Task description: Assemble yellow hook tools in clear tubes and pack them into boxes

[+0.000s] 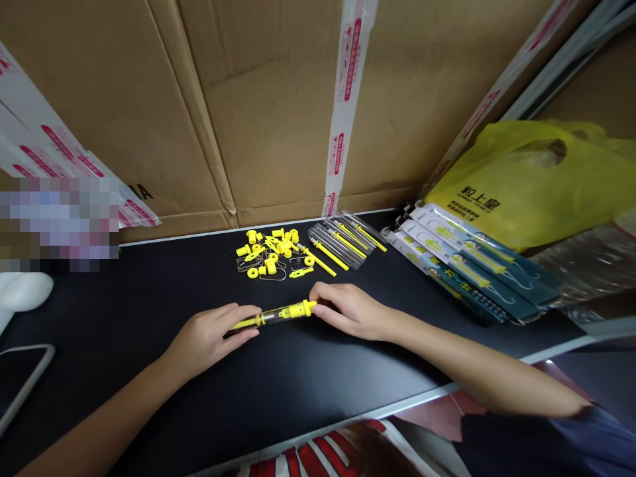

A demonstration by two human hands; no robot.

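Between my hands, above the black table, is a clear-tubed spring scale (pixel 274 315) with yellow parts inside. My left hand (pixel 211 334) grips the tube's left end between thumb and fingers. At the other end, my right hand (pixel 350 310) pinches the yellow end piece that sticks out of the tube. Just beyond lies a pile of yellow caps, rings and pointer pieces (pixel 271 265), mixed with bent wire hooks (pixel 275 275). Beside the pile are several clear tubes (pixel 330 240) and yellow rods (pixel 325 255). My fingertips hide parts of both ends of the scale.
Boxed spring scales (pixel 462 265) are stacked on the right, in front of a yellow plastic bag (pixel 511 179). A big taped cardboard box (pixel 278 119) stands behind the table (pixel 298 384). On the left are a phone-like device (pixel 22 377) and a white rounded object (pixel 24 291).
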